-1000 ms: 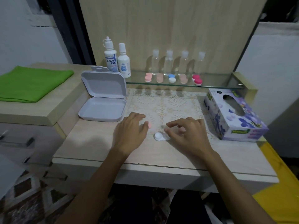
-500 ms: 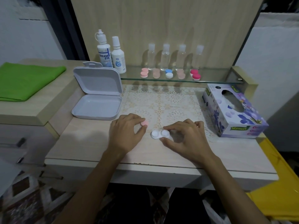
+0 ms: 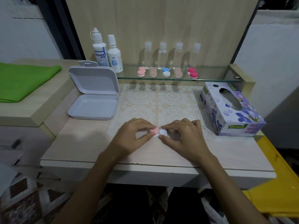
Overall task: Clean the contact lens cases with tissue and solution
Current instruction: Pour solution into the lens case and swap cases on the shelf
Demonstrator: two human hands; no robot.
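Observation:
A white contact lens case is held between both hands at the middle of the desk. My left hand pinches a pink cap at the case's left well. My right hand pinches the white right end of the case between thumb and forefinger. A floral tissue box lies at the right. Two white solution bottles stand at the back left. Several more lens cases in pink, blue and red sit on the glass shelf.
An open white plastic box lies left of the lace mat. Several clear small bottles line the glass shelf. A green cloth lies on the left cabinet. A yellow surface sits at the right, below the desk.
My left hand has brought the pink cap rightward against the white case. My right hand has closed its pinch on the case. The hands now meet at the case.

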